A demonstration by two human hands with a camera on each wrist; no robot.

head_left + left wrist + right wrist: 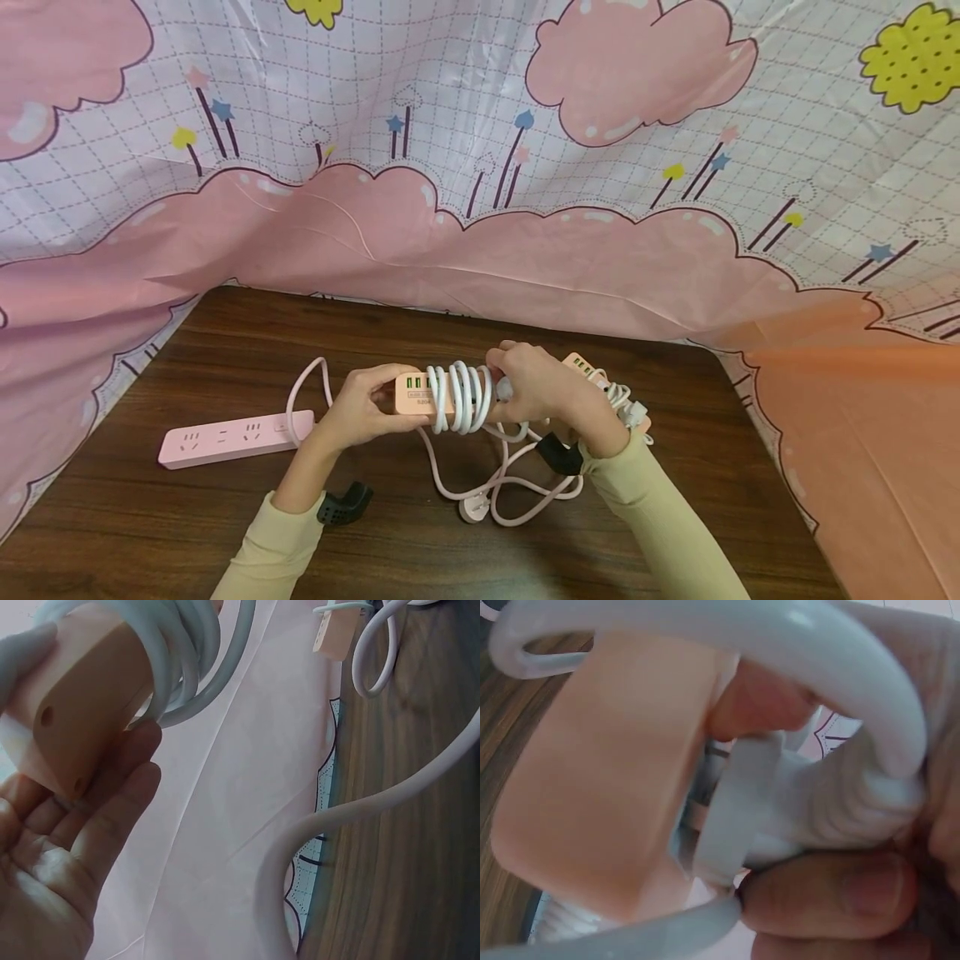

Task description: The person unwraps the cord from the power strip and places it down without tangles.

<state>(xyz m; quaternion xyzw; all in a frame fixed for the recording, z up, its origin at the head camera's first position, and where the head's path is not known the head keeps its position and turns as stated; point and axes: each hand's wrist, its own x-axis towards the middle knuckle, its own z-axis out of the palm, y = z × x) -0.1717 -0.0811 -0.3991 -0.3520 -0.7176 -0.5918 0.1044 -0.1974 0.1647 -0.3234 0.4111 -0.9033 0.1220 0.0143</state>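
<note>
Peach power strip (414,402), wrapped in white cord (461,398), hovering over the table (247,350).
Head: I am seeing the left hand (358,412) and right hand (536,383) working inside the table's edges, the curtain (480,250) bordering the far side, a pink power strip (225,442) lying leftward, pink cord (514,522) looping nearer. Left wrist: the left hand is gripping the strip's end. Right wrist: the right hand is pinching a white plug (739,810) at its face; seating depth I cannot tell.

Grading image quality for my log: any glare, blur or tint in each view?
Head: orange tint on the cloth at lower right; left wrist: same cloth pale, low in contrast; right wrist: strip and plug look soft, with a bright glint on the cable.
</note>
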